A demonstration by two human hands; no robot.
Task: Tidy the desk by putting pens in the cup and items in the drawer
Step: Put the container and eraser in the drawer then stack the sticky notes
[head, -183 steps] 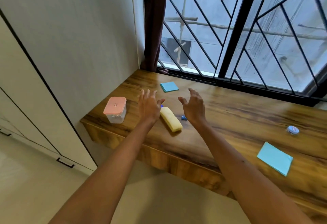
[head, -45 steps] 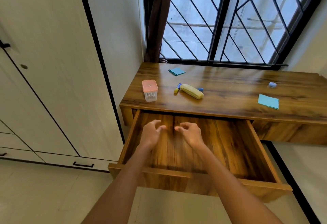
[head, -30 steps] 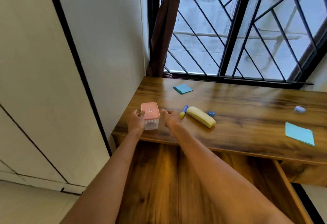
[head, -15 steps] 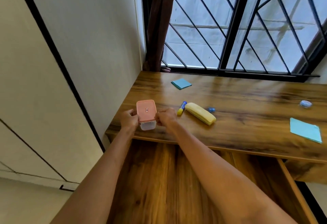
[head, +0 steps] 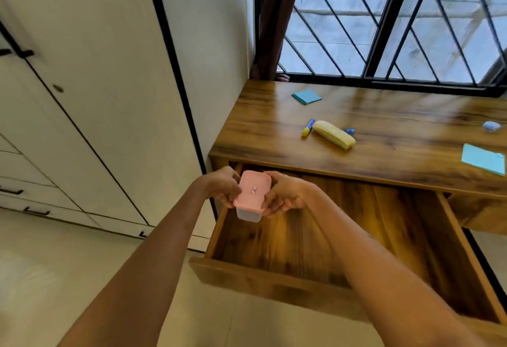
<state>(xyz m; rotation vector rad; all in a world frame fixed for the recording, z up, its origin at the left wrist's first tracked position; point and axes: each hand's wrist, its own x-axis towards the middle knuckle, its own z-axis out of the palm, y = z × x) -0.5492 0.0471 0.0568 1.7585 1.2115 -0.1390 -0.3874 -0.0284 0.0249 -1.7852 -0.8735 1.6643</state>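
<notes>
Both hands share one load: the left hand (head: 223, 187) and the right hand (head: 284, 196) are curled around opposite long sides of a small clear plastic box with a flat pink lid (head: 252, 194), holding it in the air above the left rear corner of the open wooden drawer (head: 277, 283). The two-sided grip looks meant to keep the box level while it goes down; with palms on the walls and fingers under the lid's rim, the smooth plastic has less chance to slip. The box tilts a little toward the camera, so its translucent base shows below the lid. What it contains I cannot tell.

The drawer is pulled far out from under the brown wood-grain worktop (head: 397, 160), and its floor shows bare, streaky, glossy boards, which is likely why the box is headed for a corner first.

Left on the worktop, well apart from the hands, are a long rounded yellow pouch (head: 333, 134), a short yellow-and-blue marker (head: 307, 127) touching or just beside its far end, and a tiny blue piece (head: 349, 130) just behind it. A square teal paper pad (head: 306, 96) lies near the window grille, a larger light-blue paper sheet (head: 482, 159) sits flat near the front edge at the right, and a small pale-blue rounded object (head: 491, 126) lies beyond it. No cup is visible.
</notes>
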